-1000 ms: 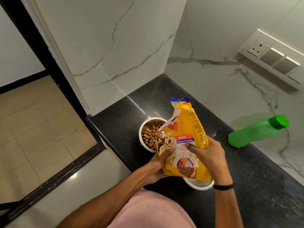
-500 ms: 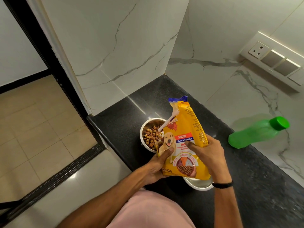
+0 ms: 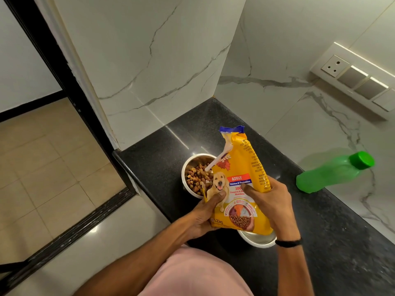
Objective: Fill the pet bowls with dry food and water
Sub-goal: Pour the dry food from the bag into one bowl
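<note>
The food bag (image 3: 239, 184) was held upright near the front edge of the counter (image 3: 320, 242). The left hand (image 3: 205, 214) gripped its lower left corner, thumb across the printed dog, and the right hand (image 3: 269, 201) clasped its right side at mid-height. Just past the bag's left edge sat a round steel bowl (image 3: 184, 174) holding brown kibble (image 3: 197, 178). Under the bag's bottom edge showed the rim of a second steel bowl (image 3: 258, 241), its inside mostly hidden.

Pouring looked finished. The bag probably wanted its torn mouth kept up and folded over, then setting down clear of that second bowl.

The bag was glossy, crinkled film, limp at the top, with a white torn strip hanging. Well right of it was a translucent green bottle (image 3: 329, 174) with a ribbed cap. The counter was polished black speckled stone.
</note>
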